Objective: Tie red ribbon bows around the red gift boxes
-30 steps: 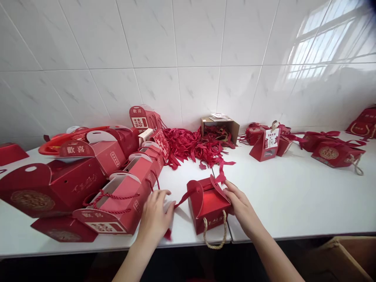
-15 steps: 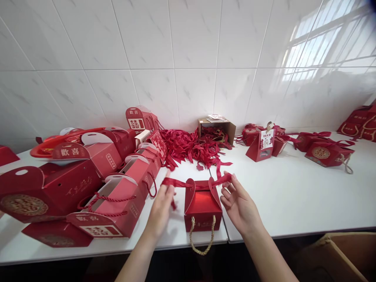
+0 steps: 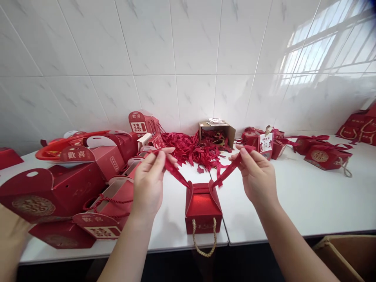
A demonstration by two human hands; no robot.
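Note:
A small red gift box (image 3: 203, 213) with a twisted rope handle (image 3: 204, 250) stands at the table's front edge, between my arms. A dark red ribbon (image 3: 177, 174) is threaded through the box's two upright end flaps and runs up on both sides. My left hand (image 3: 149, 178) pinches one ribbon end, above and left of the box. On the other side my right hand (image 3: 257, 172) pinches the opposite end, raised to about the same height. Both lengths of ribbon look drawn out in a V shape.
Several red gift boxes (image 3: 53, 192) are piled on the left. A heap of red ribbons (image 3: 188, 145) lies by the wall beside an open cardboard box (image 3: 217, 131). Ribbon-tied boxes (image 3: 326, 156) stand right. A person's arm (image 3: 10, 239) shows at lower left. Below right sits a carton (image 3: 343, 254).
Both hands have risen and moved apart, pulling the ribbon ends up from near the flaps. The gift box stays in place. A person's arm has come further into view at lower left.

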